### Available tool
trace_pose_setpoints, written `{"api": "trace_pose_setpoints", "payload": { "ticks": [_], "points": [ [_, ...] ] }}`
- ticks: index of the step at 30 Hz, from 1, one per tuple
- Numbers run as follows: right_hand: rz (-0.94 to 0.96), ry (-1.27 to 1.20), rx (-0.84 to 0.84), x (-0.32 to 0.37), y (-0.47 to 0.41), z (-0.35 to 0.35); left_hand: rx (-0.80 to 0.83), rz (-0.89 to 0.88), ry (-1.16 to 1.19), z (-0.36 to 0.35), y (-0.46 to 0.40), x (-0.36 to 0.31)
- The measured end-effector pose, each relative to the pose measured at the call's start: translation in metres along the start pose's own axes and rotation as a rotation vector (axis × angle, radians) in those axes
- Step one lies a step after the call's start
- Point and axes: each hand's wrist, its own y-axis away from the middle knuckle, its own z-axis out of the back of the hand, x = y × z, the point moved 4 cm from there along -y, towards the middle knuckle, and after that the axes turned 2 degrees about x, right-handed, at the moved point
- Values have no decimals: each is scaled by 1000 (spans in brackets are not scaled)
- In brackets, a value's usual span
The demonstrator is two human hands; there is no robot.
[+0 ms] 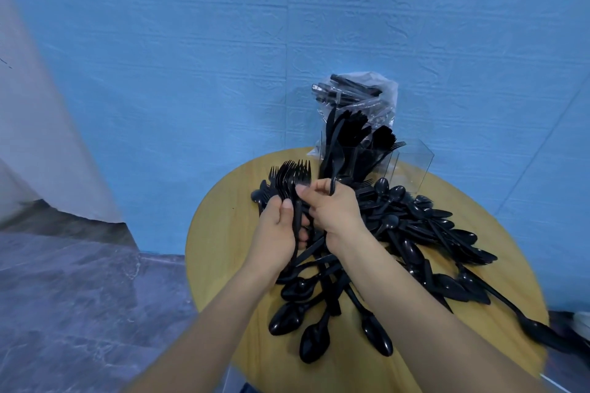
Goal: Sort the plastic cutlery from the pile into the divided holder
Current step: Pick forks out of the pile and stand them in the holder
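The round wooden table (223,249) carries everything: a broad pile (399,233) of black spoons, knives and forks sprawls across its middle and right, and the clear divided holder (367,156) stands at the far edge, its left sections already stocked and its right one seemingly bare. My left hand (281,233) is curled around a fanned bunch of forks (290,174), tines pointing up. My right hand (332,206) pinches the bunch near the necks, with a knife (336,169) tucked under its fingers. I should square the handles so the forks nest, then carry them to the fork section tines up, keeping the knife separate.
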Motion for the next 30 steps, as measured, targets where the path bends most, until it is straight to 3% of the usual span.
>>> {"api": "trace_pose_setpoints", "payload": {
  "ticks": [4, 8, 15, 26, 30],
  "points": [
    [1, 269, 47, 1, 12, 6, -24, 7, -23, 9, 2, 3],
    [107, 378, 33, -2, 26, 16, -40, 40, -13, 13, 1, 10],
    [-34, 107, -18, -17, 31, 13, -20, 21, -90, -1, 6, 12],
    [64, 114, -30, -9, 21, 26, 110, 87, 31, -13, 22, 8],
    [21, 45, -26, -15, 24, 31, 99, 144, 134, -13, 24, 12]
  ]
}}
